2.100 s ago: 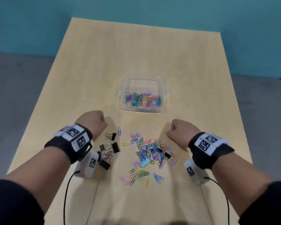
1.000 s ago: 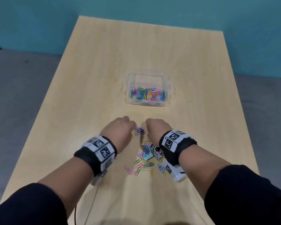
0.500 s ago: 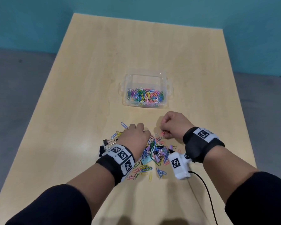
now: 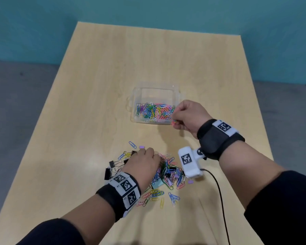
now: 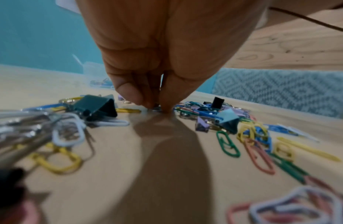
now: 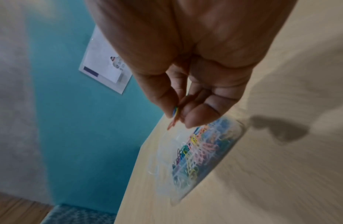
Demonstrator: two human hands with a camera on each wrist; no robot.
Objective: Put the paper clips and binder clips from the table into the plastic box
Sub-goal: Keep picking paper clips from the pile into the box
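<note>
While the left hand (image 4: 143, 165) has dropped onto the loose pile of coloured wire paper clips (image 4: 168, 175) near the worktop's (image 4: 99, 85) front edge, fingers pinching one, the right hand (image 4: 189, 115) has lifted pinched clips (image 6: 174, 116), pointing downward, to the clear plastic box's (image 4: 155, 90) near-right corner, ready to drop.

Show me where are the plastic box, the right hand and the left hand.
plastic box (image 4: 139, 89): head view, far left rim.
right hand (image 4: 190, 115): head view, back of hand.
left hand (image 4: 141, 164): head view, back of hand.
</note>
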